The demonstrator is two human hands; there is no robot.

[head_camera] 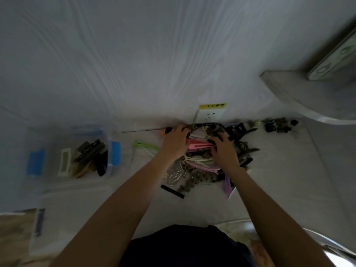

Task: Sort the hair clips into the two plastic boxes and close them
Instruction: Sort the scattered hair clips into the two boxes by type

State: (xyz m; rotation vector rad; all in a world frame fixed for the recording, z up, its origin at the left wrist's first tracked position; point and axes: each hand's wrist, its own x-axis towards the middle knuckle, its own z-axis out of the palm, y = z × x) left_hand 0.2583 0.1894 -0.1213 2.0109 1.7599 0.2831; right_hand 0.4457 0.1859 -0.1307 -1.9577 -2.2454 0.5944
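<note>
A heap of hair clips (200, 170) in pink, purple, white, silver and dark colours lies on the white sheet in front of me. Both hands are in the heap's far part. My left hand (175, 140) has its fingers curled at the left end of a pink hair clip (199, 145). My right hand (224, 150) rests with fingers spread on the clip's right end and on dark clips; its grip is hidden. A clear plastic box (107, 166) with blue latches stands open at the left and holds several dark and white clips. The view is blurred.
A green clip (144, 145) and a black bar clip (172, 191) lie apart from the heap. A small group of dark clips (280, 125) sits at the far right. A wall socket (210, 114) is behind the heap. More clear plastic (39, 222) shows at the lower left.
</note>
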